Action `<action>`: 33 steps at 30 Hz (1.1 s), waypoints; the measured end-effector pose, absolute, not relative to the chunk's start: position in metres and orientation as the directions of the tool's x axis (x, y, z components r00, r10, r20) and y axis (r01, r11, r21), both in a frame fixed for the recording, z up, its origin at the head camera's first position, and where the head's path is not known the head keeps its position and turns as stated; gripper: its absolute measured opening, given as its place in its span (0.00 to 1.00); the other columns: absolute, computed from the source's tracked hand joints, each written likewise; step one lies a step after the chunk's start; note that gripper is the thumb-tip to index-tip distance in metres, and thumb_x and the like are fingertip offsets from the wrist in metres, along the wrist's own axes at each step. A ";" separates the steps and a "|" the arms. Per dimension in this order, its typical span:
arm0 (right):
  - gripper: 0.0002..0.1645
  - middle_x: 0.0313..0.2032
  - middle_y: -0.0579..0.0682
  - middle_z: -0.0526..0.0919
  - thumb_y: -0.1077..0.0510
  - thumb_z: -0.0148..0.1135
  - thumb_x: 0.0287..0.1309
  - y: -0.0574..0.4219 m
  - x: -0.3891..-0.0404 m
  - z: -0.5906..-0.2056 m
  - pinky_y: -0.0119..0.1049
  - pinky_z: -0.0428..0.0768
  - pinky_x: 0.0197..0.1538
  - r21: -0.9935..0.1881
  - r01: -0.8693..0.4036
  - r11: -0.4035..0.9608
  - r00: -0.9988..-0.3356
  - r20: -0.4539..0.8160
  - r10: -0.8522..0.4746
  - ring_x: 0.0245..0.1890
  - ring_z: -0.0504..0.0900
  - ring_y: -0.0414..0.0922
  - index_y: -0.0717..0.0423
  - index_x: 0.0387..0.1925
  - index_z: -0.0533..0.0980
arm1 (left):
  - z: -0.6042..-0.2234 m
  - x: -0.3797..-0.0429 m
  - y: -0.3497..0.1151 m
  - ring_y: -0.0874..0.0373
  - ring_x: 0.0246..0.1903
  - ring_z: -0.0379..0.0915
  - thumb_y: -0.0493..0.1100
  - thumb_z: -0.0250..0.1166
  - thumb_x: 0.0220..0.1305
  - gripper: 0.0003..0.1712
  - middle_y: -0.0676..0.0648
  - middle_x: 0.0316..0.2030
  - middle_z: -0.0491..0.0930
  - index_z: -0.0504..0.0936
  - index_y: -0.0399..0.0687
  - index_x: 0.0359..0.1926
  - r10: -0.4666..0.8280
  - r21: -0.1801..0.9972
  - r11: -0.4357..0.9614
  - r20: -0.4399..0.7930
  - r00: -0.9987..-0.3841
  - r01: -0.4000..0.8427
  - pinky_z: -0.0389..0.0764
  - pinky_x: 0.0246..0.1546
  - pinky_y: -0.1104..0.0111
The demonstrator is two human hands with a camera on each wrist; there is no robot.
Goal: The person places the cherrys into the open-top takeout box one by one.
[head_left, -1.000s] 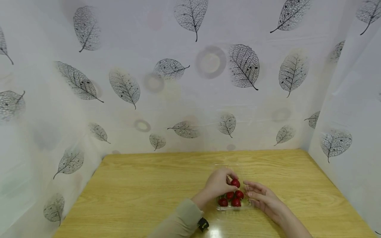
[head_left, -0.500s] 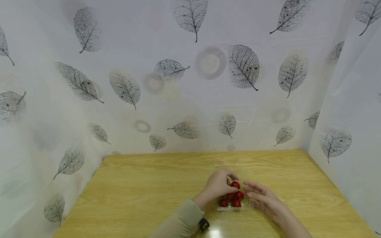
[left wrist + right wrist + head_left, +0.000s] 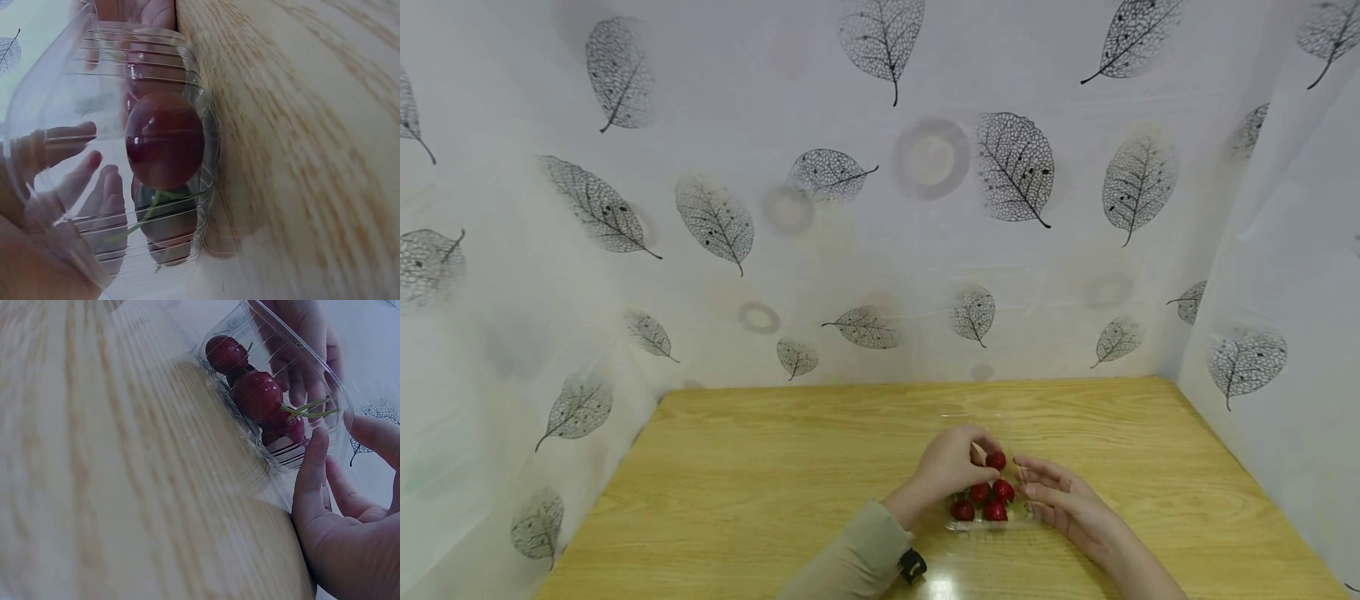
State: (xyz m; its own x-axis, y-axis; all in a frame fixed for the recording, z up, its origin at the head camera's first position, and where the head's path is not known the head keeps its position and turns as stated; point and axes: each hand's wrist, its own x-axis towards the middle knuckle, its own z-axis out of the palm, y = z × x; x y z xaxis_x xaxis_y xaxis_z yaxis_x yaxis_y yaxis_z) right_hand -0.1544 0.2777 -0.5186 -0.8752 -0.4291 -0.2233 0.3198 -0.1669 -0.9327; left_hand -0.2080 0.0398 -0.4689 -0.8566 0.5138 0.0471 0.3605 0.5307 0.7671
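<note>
A clear plastic box sits on the table, with several glossy dark red cherries inside; thin green stems show on some. My left hand reaches in from the left, thumb and forefinger curled about the rearmost cherry, pinching it while its left side is hidden by the hand. On the box's right, my right hand rests its loosely bent fingers at the outer wall. Through the right wrist view its fingertips lie against the clear plastic, close to the rim.
The wood-grain table extends left of the box and behind it. White sheeting with a leaf print encloses the back and both sides. A black wrist device sits by the left sleeve.
The rearmost cherry shifts and turns slightly between my left fingers, ending a little farther right with less of it showing. My right hand stays in place at the box.
</note>
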 end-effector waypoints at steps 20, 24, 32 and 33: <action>0.23 0.59 0.35 0.80 0.60 0.47 0.83 0.281 -0.154 -0.516 0.28 0.80 0.63 -0.923 0.317 -0.218 -0.855 -0.178 -0.488 0.59 0.80 0.33 0.28 0.60 0.77 | -0.451 -0.200 0.018 0.73 0.35 0.75 0.38 0.76 0.65 0.14 0.45 0.48 0.88 0.88 0.45 0.51 0.521 0.804 0.449 0.119 -0.846 0.390 0.78 0.36 0.79; 0.23 0.57 0.34 0.80 0.61 0.49 0.82 0.284 -0.155 -0.512 0.28 0.81 0.62 -0.939 0.289 -0.187 -0.871 -0.177 -0.458 0.57 0.81 0.32 0.26 0.59 0.77 | -0.444 -0.198 0.009 0.65 0.37 0.80 0.37 0.76 0.64 0.15 0.44 0.49 0.88 0.88 0.46 0.51 0.506 0.824 0.418 0.138 -0.851 0.382 0.80 0.38 0.78; 0.26 0.56 0.35 0.78 0.63 0.48 0.80 0.298 -0.158 -0.495 0.28 0.82 0.62 -0.963 0.194 -0.190 -0.909 -0.103 -0.404 0.56 0.81 0.33 0.27 0.60 0.78 | -0.427 -0.193 -0.018 0.46 0.47 0.84 0.39 0.76 0.64 0.16 0.45 0.51 0.88 0.87 0.45 0.52 0.475 0.824 0.398 0.190 -0.859 0.403 0.84 0.49 0.69; 0.27 0.56 0.35 0.78 0.63 0.48 0.81 0.301 -0.158 -0.493 0.28 0.82 0.62 -0.966 0.176 -0.187 -0.913 -0.089 -0.398 0.56 0.81 0.33 0.27 0.60 0.78 | -0.425 -0.193 -0.022 0.45 0.47 0.84 0.39 0.76 0.64 0.16 0.44 0.51 0.88 0.87 0.45 0.53 0.472 0.822 0.396 0.199 -0.859 0.409 0.84 0.50 0.67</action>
